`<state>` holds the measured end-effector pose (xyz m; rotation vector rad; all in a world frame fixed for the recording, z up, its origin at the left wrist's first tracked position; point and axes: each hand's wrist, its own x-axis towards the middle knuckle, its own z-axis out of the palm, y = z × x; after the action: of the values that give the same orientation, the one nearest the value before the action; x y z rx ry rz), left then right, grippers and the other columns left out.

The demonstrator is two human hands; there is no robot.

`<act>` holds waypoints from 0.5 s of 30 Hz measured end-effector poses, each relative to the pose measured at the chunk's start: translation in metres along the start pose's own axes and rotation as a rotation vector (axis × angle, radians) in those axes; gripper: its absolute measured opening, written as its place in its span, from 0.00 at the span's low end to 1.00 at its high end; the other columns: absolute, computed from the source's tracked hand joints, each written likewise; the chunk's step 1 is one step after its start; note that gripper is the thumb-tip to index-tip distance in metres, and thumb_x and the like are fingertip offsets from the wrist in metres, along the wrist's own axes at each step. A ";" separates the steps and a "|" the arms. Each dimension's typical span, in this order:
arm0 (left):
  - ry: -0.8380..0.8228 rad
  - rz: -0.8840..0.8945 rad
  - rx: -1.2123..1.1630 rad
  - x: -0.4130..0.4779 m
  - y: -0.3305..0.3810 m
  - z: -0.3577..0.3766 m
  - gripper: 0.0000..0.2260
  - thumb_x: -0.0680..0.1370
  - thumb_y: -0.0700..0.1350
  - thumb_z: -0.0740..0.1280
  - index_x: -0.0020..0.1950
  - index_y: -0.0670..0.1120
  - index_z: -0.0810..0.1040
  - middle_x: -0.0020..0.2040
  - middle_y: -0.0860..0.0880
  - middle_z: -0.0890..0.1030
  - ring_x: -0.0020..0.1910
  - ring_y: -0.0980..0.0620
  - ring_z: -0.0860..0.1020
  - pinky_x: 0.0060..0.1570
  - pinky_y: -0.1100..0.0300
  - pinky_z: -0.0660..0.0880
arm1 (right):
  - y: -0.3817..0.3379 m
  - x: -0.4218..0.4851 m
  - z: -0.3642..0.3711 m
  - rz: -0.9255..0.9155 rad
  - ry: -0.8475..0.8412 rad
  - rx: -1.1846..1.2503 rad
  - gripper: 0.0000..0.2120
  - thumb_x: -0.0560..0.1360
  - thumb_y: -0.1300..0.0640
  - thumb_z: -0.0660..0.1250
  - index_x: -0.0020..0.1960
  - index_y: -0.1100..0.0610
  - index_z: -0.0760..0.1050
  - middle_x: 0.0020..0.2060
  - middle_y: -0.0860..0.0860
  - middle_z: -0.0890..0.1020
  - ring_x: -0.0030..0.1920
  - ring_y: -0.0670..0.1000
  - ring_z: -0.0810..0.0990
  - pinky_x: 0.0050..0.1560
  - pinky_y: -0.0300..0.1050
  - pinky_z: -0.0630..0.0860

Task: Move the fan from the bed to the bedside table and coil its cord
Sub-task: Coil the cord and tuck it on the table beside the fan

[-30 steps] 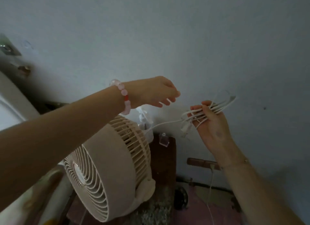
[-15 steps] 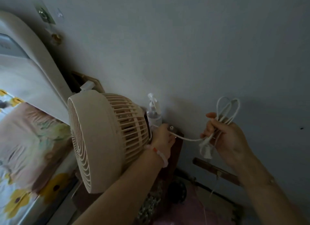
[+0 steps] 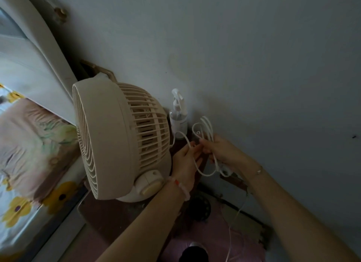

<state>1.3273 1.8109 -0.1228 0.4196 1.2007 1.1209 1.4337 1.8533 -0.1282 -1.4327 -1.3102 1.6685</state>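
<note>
The cream fan (image 3: 117,140) stands upright on the dark wooden bedside table (image 3: 109,218), its grille facing the bed. Its white cord (image 3: 203,125) runs from the fan's back in a slack loop and is gathered into several loops. My right hand (image 3: 224,152) is shut on those loops, with the plug (image 3: 225,171) hanging below it. My left hand (image 3: 187,162), with a bead bracelet on its wrist, is just behind the fan's base, fingers spread, and the slack stretch of cord lies across its fingers.
A clear spray bottle (image 3: 177,115) stands on the table against the grey wall, right behind the fan. The bed with a flowered cover (image 3: 25,148) and a white headboard (image 3: 39,66) lies to the left. Another thin cable (image 3: 230,238) hangs over the pink floor.
The view has tilted down and closer. My left hand has moved from the fan's back toward my right hand, which has dropped lower and nearer the table with the coiled cord.
</note>
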 end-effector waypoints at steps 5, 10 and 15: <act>0.017 0.028 0.168 0.002 -0.017 0.001 0.13 0.82 0.41 0.53 0.56 0.44 0.77 0.58 0.41 0.79 0.60 0.46 0.76 0.64 0.49 0.71 | 0.019 0.017 0.019 -0.001 -0.031 -0.058 0.10 0.77 0.50 0.63 0.41 0.55 0.74 0.34 0.54 0.78 0.37 0.52 0.77 0.41 0.48 0.74; 0.007 0.023 0.282 0.012 -0.036 -0.011 0.14 0.81 0.40 0.57 0.64 0.41 0.75 0.59 0.39 0.79 0.60 0.44 0.77 0.64 0.47 0.72 | 0.038 0.035 0.026 0.135 0.073 -0.045 0.07 0.75 0.57 0.63 0.38 0.55 0.72 0.31 0.52 0.74 0.33 0.49 0.73 0.38 0.44 0.71; 0.149 0.009 0.267 0.019 -0.043 -0.029 0.14 0.78 0.42 0.63 0.63 0.45 0.77 0.58 0.43 0.81 0.56 0.48 0.80 0.61 0.50 0.74 | 0.045 0.045 0.039 0.136 0.093 -0.042 0.08 0.78 0.61 0.59 0.40 0.59 0.71 0.29 0.52 0.70 0.29 0.47 0.69 0.31 0.38 0.67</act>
<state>1.3203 1.8002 -0.1762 0.5519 1.4889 1.0165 1.3923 1.8651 -0.1897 -1.6367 -1.2267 1.6468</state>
